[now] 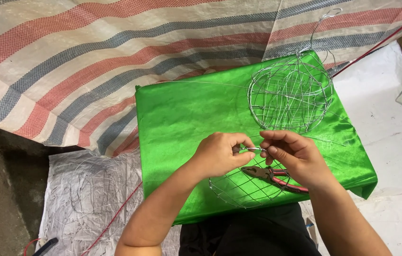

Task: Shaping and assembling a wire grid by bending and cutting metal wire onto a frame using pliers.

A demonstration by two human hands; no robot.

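At the lower left of the frame, faint bent loops of thin silver wire (92, 189) lie on a crinkled grey plastic sheet (68, 166), crossed by a thin red cord (115, 215). Right of it, a bench draped in shiny green satin cloth (182, 114) fills the middle.

The left hand (220, 154) has its grip closed, thumb and forefinger pinched on a short end of silver wire (253, 149) at frame centre. Just beside it, the right hand (293, 159) pinches the same wire from the other side, fingertips nearly touching the left ones. That wire belongs to the rim of a half-round silver wire mesh frame (243, 187), which sits on the cloth directly under both hands at lower centre.

This frame looks very light, springy and easily bent out of shape; the cut ends are likely sharp. The stiffer rim hoop seems the safest hold, not the thin crossing strands.

Red-handled pliers (277, 178) rest on the mesh below the right hand. At the upper right, a round silver wire ball cage (291, 92) stands on the cloth, apart from the hands.
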